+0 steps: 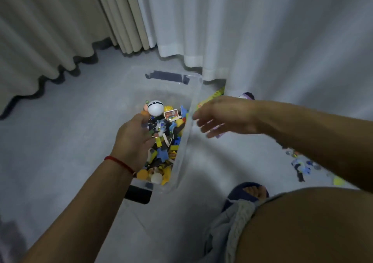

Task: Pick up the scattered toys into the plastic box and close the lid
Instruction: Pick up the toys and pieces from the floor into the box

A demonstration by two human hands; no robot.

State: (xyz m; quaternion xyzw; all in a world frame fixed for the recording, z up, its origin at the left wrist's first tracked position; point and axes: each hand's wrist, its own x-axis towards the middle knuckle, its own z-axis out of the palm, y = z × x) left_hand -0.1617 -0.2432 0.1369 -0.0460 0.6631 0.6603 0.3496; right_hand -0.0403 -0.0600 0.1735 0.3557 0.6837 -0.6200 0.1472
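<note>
While both hands hover at the box, these are my notes for finishing this drop and fetching the next load.

Left hand: my left hand (pixel 134 139) is over the plastic box (pixel 190 109) at frame centre, fingers bent down into the toy pile (pixel 163 141); whether they pinch a piece or have just let go, I cannot tell.

Right hand: my right hand (pixel 220 117) hangs just outside the box's right wall, fingers spread and loose, holding nothing I can see.

Box: clear, lidless, on the grey floor (pixel 60 141); toys fill the near half and the far half looks bare. A dark latch (pixel 138 196) shows at the near end, another at the far end.

White ball: a white ball (pixel 155 107) with a dark band tops the pile, touching the heap just beyond my left fingers.

Remaining toys: a scatter of small pieces (pixel 302 166) lies at lower right, well apart from the box; more bits peek from under the white curtain (pixel 282 41) behind my right hand.

Lid: not in view.

Doing it well: I judge I should release low over the empty far half so pieces don't bounce out, then sweep the right hand to the lower-right scatter and gather by the handful.

Risk: the ball may roll; tiny pieces can slip between fingers.
</note>
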